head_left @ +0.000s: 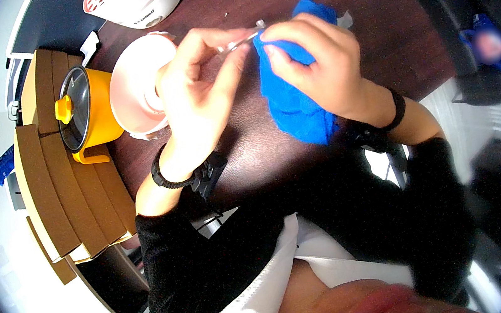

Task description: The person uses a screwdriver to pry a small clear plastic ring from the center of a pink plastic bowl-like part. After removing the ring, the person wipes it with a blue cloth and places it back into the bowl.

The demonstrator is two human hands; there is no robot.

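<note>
My left hand (196,91) pinches a thin, shiny, rod-like piece (242,42) between thumb and fingertips; its exact kind is too small to make out. A bright blue cloth (299,115) is gripped in my right hand (329,60), bunched under the fingers and hanging down over the palm side. The right fingertips and the cloth's edge meet the far end of the shiny piece. Both hands are raised over the dark wooden table (250,150), close together.
Left of my left hand stands a pale pink bowl-shaped part (130,87). Beyond it is a white and pink appliance (158,4). A yellow pot (103,106) with a dark glass lid sits beside brown cardboard boxes (68,187). A black chair (453,9) is at the right.
</note>
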